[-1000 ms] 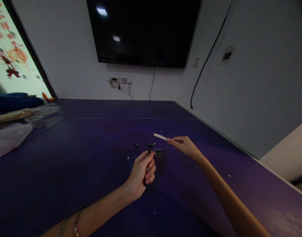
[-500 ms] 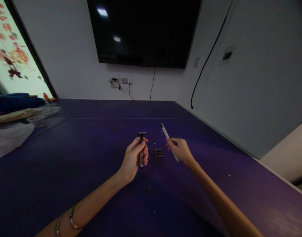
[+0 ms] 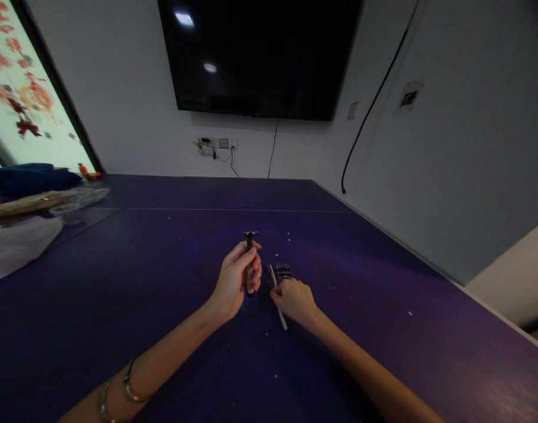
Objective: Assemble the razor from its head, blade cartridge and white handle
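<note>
Left hand (image 3: 234, 279) closed round a razor (image 3: 250, 283), right hand (image 3: 295, 301) closed on a brush (image 3: 282, 317), both near the middle of the frame.

Just above the right hand in the frame sits a small boxy case (image 3: 283, 269), dark with clear-looking parts; what it holds is too small to tell. At the far left lies a thin, crumpled, whitish bag (image 3: 20, 245), its contents unclear, with a folded dark blue cloth (image 3: 26, 179) above it. The razor points head-up, T-shaped, its slim handle pale low down and black at the end. The brush is slim, straight and pale, slanting past the fingers, its head just left of the case. White specks dot the smooth purple surface (image 3: 132, 282).
</note>
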The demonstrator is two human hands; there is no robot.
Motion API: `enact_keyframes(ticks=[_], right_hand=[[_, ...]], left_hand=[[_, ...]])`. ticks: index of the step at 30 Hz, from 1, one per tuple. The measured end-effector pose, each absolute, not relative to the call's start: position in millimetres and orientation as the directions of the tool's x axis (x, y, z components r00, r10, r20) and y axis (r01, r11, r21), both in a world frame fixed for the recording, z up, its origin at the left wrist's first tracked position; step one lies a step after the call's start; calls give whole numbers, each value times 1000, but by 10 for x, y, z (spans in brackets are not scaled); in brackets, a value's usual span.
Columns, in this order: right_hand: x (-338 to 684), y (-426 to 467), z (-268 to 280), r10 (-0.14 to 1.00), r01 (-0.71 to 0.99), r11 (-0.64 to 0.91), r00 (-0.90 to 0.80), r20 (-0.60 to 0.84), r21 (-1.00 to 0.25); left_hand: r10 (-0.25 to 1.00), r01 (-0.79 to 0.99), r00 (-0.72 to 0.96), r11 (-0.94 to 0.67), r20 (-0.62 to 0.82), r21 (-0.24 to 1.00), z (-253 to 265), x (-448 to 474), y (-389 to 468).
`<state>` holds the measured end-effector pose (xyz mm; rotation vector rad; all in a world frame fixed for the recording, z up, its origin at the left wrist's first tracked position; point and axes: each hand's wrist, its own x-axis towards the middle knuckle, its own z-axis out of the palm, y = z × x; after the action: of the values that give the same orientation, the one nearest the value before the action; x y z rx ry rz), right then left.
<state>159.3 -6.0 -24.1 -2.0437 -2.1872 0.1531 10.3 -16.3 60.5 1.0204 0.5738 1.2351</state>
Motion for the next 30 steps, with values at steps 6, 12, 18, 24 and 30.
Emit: enact_keyframes(ticks=[6, 12, 18, 24, 30], right_hand=[[1572, -65, -285, 996, 986, 83, -80, 27, -146], [1571, -77, -269, 996, 985, 84, -78, 44, -149], [1889, 159, -65, 992, 967, 108, -89, 92, -232], [2236, 432, -83, 979, 939, 192, -163, 122, -285], [2203, 430, -164, 969, 942, 242, -220, 117, -234]], left_hand=[[952, -482, 269, 1, 147, 876, 563, 106, -147], [953, -470, 273, 13, 132, 883, 551, 113, -152], [955, -465, 270, 15, 125, 885, 543, 123, -133], [955, -448, 276, 31, 105, 894, 513, 134, -113], [952, -435, 284, 24, 112, 900, 475, 132, -97]])
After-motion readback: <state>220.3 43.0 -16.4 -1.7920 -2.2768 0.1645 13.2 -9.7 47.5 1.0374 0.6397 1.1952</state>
